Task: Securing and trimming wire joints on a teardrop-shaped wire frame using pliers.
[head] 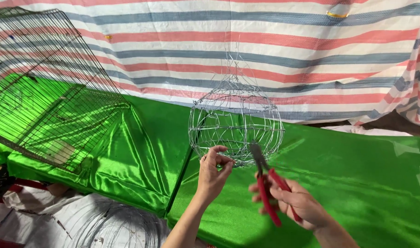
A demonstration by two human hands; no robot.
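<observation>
A round frame of thin silver wire, shaped like a ball with a pointed top, hangs above the green satin cloth. My left hand pinches the wire at the frame's bottom rim with thumb and fingers. My right hand grips red-handled pliers, whose dark jaws point up and touch the frame's lower edge just right of my left fingers.
A dark wire cage panel leans tilted at the left on the green cloth. A red, white and grey striped tarp hangs behind. Coils of loose wire lie on the floor at lower left.
</observation>
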